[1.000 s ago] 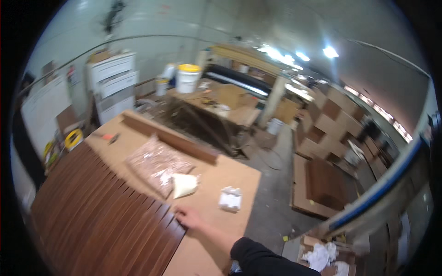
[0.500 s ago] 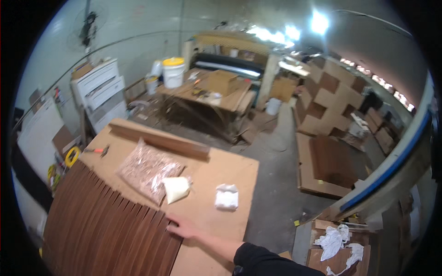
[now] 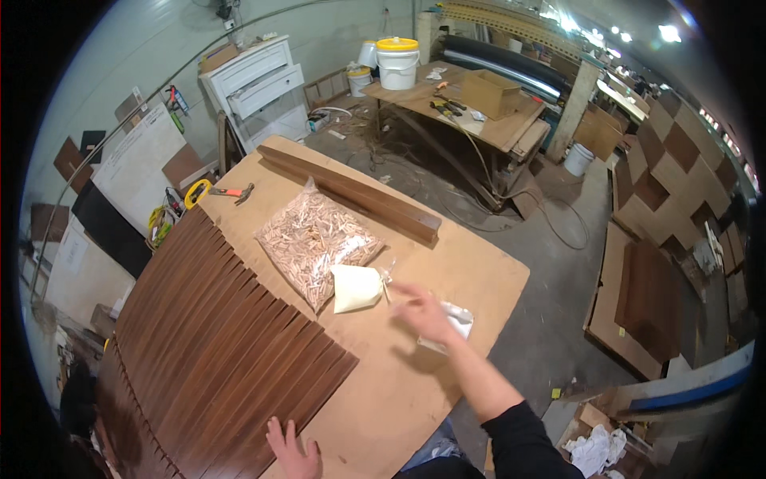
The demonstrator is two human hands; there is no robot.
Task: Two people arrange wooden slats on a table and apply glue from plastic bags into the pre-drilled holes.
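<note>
One left hand (image 3: 293, 449), fingers spread, rested at the edge of the brown wooden slats (image 3: 215, 351); one right hand (image 3: 423, 314), blurred, loosely open, apparently empty, partly hid a white packet (image 3: 460, 321) beside the cream bag (image 3: 355, 289), tabletop (image 3: 491, 279). Step seemed a reach; grasping there called for closing fingers.

Upper left of the frame, a white drawer unit (image 3: 259, 86) stands by the wall. Top centre, a yellow-lidded white bucket (image 3: 397, 70) and an open cardboard box (image 3: 488, 96) rest on a back counter (image 3: 411, 97). Crumpled white material (image 3: 592, 453) lies lower right; a smaller pail (image 3: 578, 160) stands upper right.
</note>
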